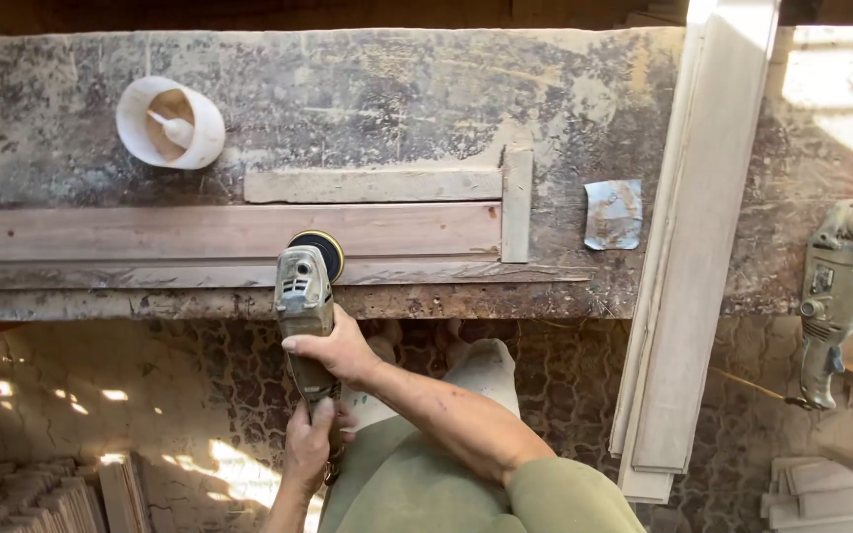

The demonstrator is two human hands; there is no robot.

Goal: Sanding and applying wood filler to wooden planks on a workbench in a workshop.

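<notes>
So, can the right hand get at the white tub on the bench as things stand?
Probably not at once: the right hand is gripping the sander. The white tub sits far back-left on the bench, beyond the plank; nothing blocks the way.

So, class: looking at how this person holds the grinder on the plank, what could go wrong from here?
1. Both bare hands, right hand and left hand, grip the dusty grey angle grinder; a kickback could injure them.
2. The long reddish wooden plank shows no clamp and might shift.
</notes>
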